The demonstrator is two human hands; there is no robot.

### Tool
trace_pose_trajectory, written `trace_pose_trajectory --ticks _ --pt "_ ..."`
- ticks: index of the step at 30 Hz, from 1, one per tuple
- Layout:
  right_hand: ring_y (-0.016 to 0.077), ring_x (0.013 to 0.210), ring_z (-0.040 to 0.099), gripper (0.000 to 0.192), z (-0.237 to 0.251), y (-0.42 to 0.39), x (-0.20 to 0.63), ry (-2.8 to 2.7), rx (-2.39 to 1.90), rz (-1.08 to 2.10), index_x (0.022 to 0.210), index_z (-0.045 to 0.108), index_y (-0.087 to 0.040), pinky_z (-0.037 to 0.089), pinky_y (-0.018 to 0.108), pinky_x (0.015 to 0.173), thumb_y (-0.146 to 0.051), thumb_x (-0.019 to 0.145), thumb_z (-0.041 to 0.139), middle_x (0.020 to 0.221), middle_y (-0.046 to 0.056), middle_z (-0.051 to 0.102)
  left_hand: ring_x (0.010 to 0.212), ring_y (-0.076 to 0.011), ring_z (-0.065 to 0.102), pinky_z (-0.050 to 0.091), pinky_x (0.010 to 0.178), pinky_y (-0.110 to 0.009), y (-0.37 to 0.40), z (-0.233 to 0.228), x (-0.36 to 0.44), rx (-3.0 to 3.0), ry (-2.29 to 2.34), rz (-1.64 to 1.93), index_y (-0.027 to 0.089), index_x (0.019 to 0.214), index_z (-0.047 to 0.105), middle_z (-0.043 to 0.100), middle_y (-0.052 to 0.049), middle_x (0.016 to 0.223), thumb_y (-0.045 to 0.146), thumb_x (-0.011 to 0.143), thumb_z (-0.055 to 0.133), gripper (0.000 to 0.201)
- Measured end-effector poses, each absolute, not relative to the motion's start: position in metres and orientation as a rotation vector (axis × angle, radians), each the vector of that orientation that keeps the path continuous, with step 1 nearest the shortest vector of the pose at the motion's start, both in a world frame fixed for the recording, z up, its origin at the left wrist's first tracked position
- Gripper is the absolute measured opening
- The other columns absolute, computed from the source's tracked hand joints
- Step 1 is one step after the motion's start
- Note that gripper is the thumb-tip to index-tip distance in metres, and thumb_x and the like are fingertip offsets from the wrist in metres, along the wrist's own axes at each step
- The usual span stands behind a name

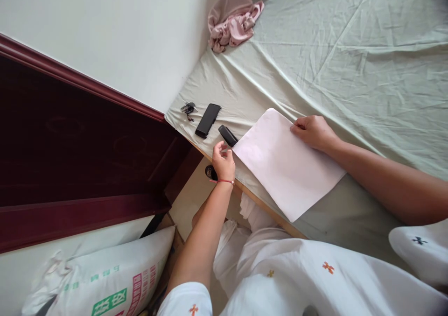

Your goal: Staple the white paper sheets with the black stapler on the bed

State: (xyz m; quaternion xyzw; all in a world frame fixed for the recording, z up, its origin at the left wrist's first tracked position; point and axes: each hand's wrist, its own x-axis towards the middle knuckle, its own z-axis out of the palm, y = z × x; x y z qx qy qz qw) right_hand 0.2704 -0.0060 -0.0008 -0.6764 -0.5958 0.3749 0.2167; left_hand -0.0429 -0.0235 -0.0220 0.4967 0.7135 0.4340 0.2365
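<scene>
A sheet of white paper (285, 164) lies on the pale green bed sheet (350, 64) near the bed's edge. My right hand (313, 131) rests on the paper's far right edge, fingers curled and pressing it down. My left hand (223, 161) is at the paper's near left corner, thumb and fingers pinched at that corner. A black stapler (227, 135) lies just beyond the left hand, its tip touching the paper's corner. A red string is around my left wrist.
A black phone (207, 120) and a bunch of keys (188, 108) lie near the bed's corner. Pink cloth (233, 24) is bunched at the far end. A dark red door (80, 166) stands to the left, with a printed white sack (105, 278) below.
</scene>
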Motion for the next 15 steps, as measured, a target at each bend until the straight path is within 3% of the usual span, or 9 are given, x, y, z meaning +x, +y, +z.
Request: trace_pose_trajectory --ticks 2,5,15 --pt "0.0175 0.068 0.054 0.019 0.000 -0.006 0.270 -1.651 -1.869 1.032 0.081 0.071 -0.019 0.040 0.032 0.062 -0.033 0.088 0.059 0.075 0.004 0.066 0.127 -0.0252 0.067 0.056 0.105 -0.036 -0.028 -0.020 -0.047 1.705 1.994 1.166 0.021 0.128 0.071 0.068 -0.014 0.141 0.007 0.082 0.056 0.050" --pt "0.0165 0.068 0.053 0.019 0.000 -0.007 0.270 -1.647 -1.871 1.033 0.081 0.071 -0.019 0.039 0.031 0.062 -0.031 0.089 0.059 0.074 0.004 0.064 0.147 -0.0236 0.056 0.041 0.127 -0.042 -0.031 -0.019 -0.053 2.035 1.954 1.015 0.023 0.132 0.074 0.069 -0.009 0.148 -0.002 0.080 0.044 0.065" --pt "0.0162 0.066 0.052 0.018 0.001 -0.006 0.270 -1.620 -1.865 1.042 0.078 0.068 -0.019 0.038 0.031 0.062 -0.030 0.089 0.060 0.071 0.003 0.062 0.144 -0.0222 0.061 0.041 0.128 -0.044 -0.027 -0.028 -0.060 2.199 1.902 0.966 0.022 0.131 0.078 0.074 -0.008 0.142 -0.004 0.079 0.042 0.068"
